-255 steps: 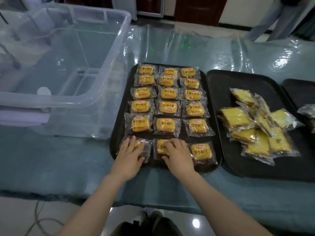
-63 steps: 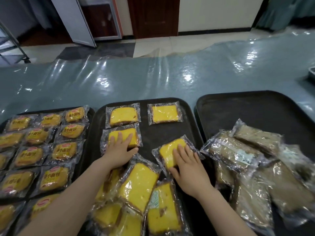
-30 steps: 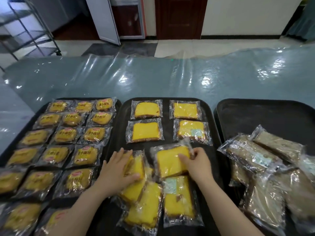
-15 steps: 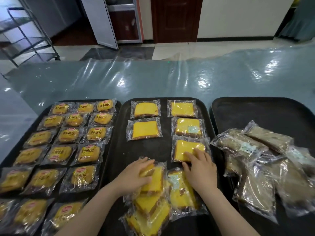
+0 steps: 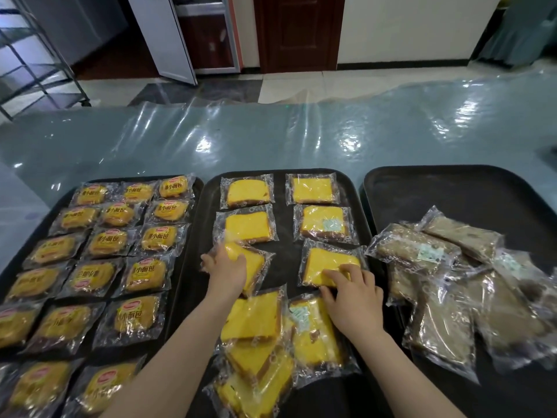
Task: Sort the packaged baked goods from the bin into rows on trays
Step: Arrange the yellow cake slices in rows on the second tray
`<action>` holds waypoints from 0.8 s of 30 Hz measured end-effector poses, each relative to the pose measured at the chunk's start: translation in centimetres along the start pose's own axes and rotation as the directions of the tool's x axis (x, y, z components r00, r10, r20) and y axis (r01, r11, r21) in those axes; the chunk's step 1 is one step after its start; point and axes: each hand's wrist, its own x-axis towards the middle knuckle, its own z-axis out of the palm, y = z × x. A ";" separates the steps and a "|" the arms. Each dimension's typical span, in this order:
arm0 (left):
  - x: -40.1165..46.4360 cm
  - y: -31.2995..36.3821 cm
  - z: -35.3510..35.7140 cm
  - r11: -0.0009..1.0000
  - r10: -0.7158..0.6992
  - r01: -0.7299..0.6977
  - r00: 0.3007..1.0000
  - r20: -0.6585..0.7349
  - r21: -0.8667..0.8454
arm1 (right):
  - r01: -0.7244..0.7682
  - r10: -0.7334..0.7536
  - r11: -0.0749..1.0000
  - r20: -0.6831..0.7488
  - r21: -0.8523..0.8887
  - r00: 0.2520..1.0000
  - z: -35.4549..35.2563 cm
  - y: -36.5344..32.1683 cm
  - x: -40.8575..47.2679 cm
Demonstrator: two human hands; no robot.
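Three black trays lie side by side. The middle tray (image 5: 283, 176) carries wrapped yellow cake slices in two columns at the back, with a loose heap (image 5: 265, 342) at the front. My left hand (image 5: 224, 271) grips a wrapped cake slice (image 5: 251, 263) just below the left column's second slice (image 5: 245, 226). My right hand (image 5: 352, 294) rests with its fingers on the third slice (image 5: 325, 262) of the right column. The left tray (image 5: 184, 267) is filled with rows of small bread packets (image 5: 120, 239).
The right tray (image 5: 452, 182) holds a loose pile of brown cake packets (image 5: 446, 285); its back half is bare. The table (image 5: 271, 137) has a shiny plastic cover. A metal rack (image 5: 33, 64) and doors stand beyond the table.
My left hand lifted a slice from the front heap and carried it up to the left column's third place. My right hand stayed on the right column's third slice.
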 end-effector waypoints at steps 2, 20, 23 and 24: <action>-0.1 -1.7 0.2 0.957 0.164 -0.177 0.984 0.073 0.229 | 0.007 -0.007 1.000 -0.008 -0.006 1.000 0.1 0.0 0.1; -0.9 -1.6 1.7 0.744 0.287 -0.377 0.926 0.245 0.551 | 0.118 -0.118 0.993 -0.001 0.024 0.993 0.9 1.2 0.6; -1.2 -2.0 1.4 0.839 0.344 -0.405 0.912 0.223 0.363 | 0.128 -0.129 0.991 0.020 0.028 0.991 1.1 1.4 0.8; -1.3 -2.2 1.1 0.855 0.365 -0.413 0.909 0.202 0.313 | 0.136 -0.136 0.990 0.029 0.025 0.990 1.1 1.4 0.8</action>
